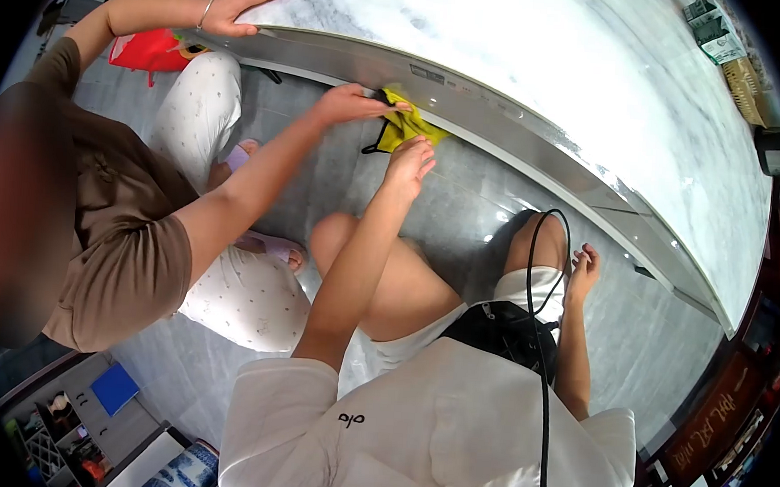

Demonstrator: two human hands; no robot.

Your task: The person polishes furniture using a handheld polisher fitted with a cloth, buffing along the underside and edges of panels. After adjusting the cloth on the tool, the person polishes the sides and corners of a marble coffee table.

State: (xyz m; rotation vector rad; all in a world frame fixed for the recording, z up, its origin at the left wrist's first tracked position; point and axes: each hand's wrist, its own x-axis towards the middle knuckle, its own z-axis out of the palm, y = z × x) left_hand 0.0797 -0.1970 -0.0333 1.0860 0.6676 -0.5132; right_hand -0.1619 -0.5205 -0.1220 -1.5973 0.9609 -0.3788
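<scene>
My left hand [410,163] reaches forward with its fingers curled at the lower edge of a yellow cloth [404,130] with dark trim. The cloth hangs by the silver-grey front panel [347,67] below the marble-patterned top. Another person's hand [352,105] stretches in from the left and meets the cloth near its top; how firmly it touches is hard to see. My right hand [584,271] is beside my right knee, fingers loosely bent and apart, with nothing in it.
The other person, in a brown top, crouches at my left, one hand [248,1] resting on the white marble-patterned surface [510,37]. A black cable [544,387] loops over my lap. A red bag [147,52] lies at upper left. Boxes [715,36] stand far right.
</scene>
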